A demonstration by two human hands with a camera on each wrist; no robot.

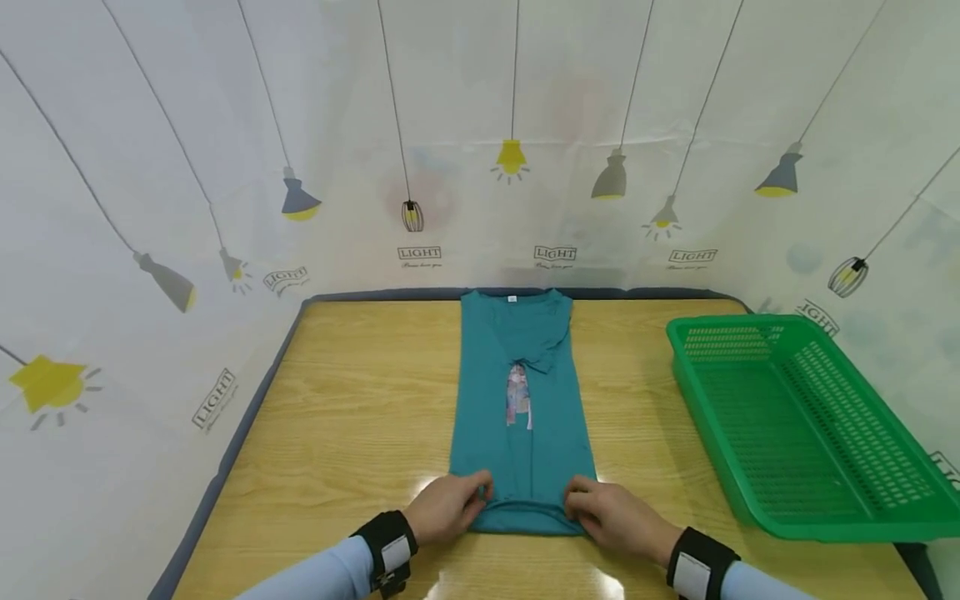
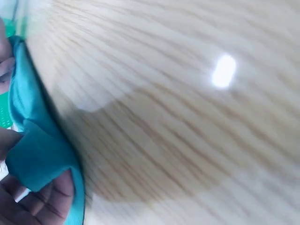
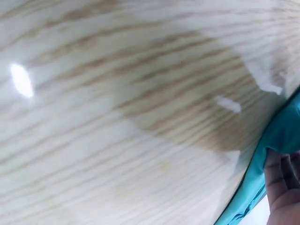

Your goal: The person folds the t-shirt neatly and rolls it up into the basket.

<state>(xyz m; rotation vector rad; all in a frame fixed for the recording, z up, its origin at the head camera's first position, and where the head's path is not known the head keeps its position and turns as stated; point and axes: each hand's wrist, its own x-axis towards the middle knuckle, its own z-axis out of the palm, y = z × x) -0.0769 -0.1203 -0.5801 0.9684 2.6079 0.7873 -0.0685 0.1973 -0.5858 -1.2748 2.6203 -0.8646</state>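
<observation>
A teal shirt [image 1: 483, 400], folded into a long narrow strip, lies on the table with its neckline at the far edge. A printed patch [image 1: 517, 396] shows in its middle. At the near end my left hand [image 1: 450, 507] pinches the left corner of the fabric, and my right hand [image 1: 618, 512] pinches the right corner. Between them the near edge is slightly lifted and turned up. In the left wrist view a flap of teal cloth [image 2: 40, 157] sits between thumb and fingers. My right fingers [image 3: 277, 176] are under the cloth in the right wrist view.
A green plastic basket [image 1: 720, 442] with perforated sides stands at the right of the wooden table [image 1: 360, 400]. Behind and beside the table hangs a pale sheet [image 1: 465, 83] printed with lamps. Both wrists wear black bands.
</observation>
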